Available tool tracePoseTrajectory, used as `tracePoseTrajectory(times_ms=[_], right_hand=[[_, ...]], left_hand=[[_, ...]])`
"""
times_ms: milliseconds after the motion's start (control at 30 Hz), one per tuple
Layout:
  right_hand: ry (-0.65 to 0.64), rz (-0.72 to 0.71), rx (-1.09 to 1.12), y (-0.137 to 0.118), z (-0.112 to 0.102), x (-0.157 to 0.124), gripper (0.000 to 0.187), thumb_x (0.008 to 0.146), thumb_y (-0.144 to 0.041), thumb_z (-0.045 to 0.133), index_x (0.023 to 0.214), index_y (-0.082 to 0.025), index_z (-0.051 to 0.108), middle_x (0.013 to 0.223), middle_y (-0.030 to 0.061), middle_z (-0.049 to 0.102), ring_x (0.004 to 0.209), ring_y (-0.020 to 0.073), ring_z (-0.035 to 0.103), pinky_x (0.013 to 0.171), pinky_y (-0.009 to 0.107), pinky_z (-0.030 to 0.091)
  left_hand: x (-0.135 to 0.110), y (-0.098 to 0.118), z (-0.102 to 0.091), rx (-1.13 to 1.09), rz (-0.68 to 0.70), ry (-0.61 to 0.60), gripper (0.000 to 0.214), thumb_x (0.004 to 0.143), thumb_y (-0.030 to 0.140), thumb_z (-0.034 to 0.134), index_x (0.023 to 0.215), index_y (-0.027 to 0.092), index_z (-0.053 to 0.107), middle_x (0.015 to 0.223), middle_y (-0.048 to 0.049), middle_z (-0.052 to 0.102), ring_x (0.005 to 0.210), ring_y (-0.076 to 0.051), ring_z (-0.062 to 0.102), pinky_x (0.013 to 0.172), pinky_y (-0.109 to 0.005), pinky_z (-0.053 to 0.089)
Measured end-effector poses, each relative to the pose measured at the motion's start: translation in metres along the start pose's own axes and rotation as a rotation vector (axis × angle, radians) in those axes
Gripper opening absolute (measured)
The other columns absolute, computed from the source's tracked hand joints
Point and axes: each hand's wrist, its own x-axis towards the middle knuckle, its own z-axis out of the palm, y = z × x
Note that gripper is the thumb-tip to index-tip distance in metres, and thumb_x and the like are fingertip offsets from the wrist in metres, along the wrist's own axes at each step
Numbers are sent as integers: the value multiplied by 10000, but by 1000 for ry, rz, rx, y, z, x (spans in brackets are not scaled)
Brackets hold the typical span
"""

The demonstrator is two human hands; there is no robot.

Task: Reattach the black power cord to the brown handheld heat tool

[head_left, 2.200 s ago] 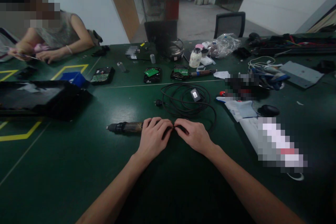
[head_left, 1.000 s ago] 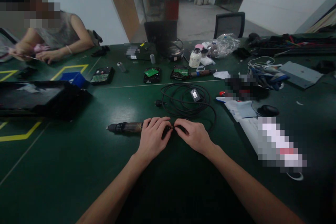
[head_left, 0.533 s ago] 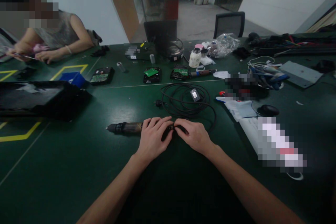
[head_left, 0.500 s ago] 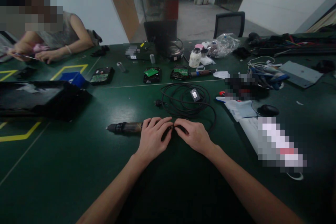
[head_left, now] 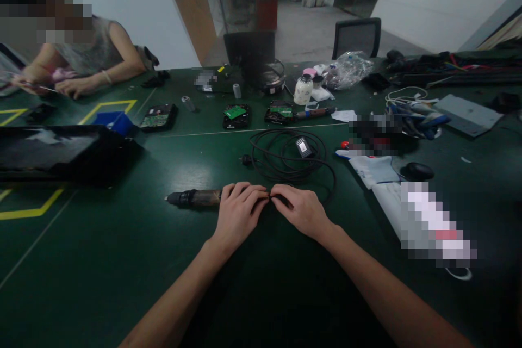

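A brown and black electric screwdriver (head_left: 204, 198) lies flat on the green table with its tip to the left. My left hand (head_left: 241, 207) is closed over its rear end, thumb and fingertips pressed in at the tail. Directly beside it my right hand (head_left: 304, 211) pinches a small dark piece at that tail, apparently the cable's plug end, mostly hidden by the fingers. Behind my hands lies a coiled black cable (head_left: 281, 174) with a mains plug (head_left: 245, 160) and a labelled black block (head_left: 303, 147).
Hard drives with green boards (head_left: 235, 114) stand in a row farther back. A black tray (head_left: 69, 155) is at left, a white glove (head_left: 373, 168) and a black mouse (head_left: 420, 171) at right. A bottle (head_left: 303, 90) stands behind. Another person (head_left: 110, 49) sits at the far left.
My left thumb has moved up against the screwdriver's tail, covering the dark end that showed between my hands before. My right hand has barely moved.
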Motion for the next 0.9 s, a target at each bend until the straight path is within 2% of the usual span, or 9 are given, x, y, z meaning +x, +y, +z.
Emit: tracePoseTrajectory(times_ms=[100, 233, 400, 600, 767, 900], right_hand=[[1, -4, -4, 0, 0, 0, 171, 1054, -267, 556, 1197, -282, 648, 1206, 22, 751, 1063, 210, 731, 891, 314, 557], [2, -4, -10, 0, 0, 0, 174, 1052, -264, 557, 1200, -284, 647, 1231, 24, 745, 1073, 215, 730, 916, 324, 556], [8, 0, -7, -1, 1, 0, 164, 1056, -259, 552, 1193, -280, 639, 1204, 18, 747, 1071, 212, 728, 907, 320, 552], [-13, -9, -5, -1, -1, 0, 157, 1058, -263, 548, 1186, -275, 637, 1224, 28, 739, 1080, 216, 722, 913, 324, 555], [-11, -1, -2, -1, -1, 0, 156, 1056, -258, 551, 1187, -272, 635, 1210, 24, 743, 1072, 213, 724, 902, 316, 550], [-11, 3, -9, 0, 0, 0, 159, 1052, -261, 555, 1188, -269, 637, 1221, 24, 741, 1072, 213, 725, 894, 316, 546]], left_hand=[[0, 0, 1, -1, -21, 10, 115, 998, 306, 651, 1094, 281, 708, 1235, -19, 759, 1173, -281, 620, 1011, -514, 402], [0, 1, -1, 0, 6, -7, 211, 997, 297, 640, 1200, 304, 696, 1341, -8, 720, 1195, -281, 609, 1005, -517, 405], [0, 0, 1, 3, -12, 8, 129, 1015, 315, 630, 1113, 301, 713, 1227, 2, 765, 1174, -272, 624, 1018, -518, 394], [0, 1, 0, 11, 11, -6, 225, 1003, 299, 633, 1218, 317, 697, 1359, 1, 713, 1221, -285, 608, 1017, -524, 395], [0, 1, 1, -3, -25, 5, 124, 1008, 308, 644, 1106, 295, 718, 1247, -1, 759, 1185, -272, 628, 1031, -520, 385], [-1, 1, 2, -3, -9, 14, 214, 988, 306, 670, 1200, 310, 700, 1367, 9, 709, 1231, -281, 613, 1029, -523, 386]])
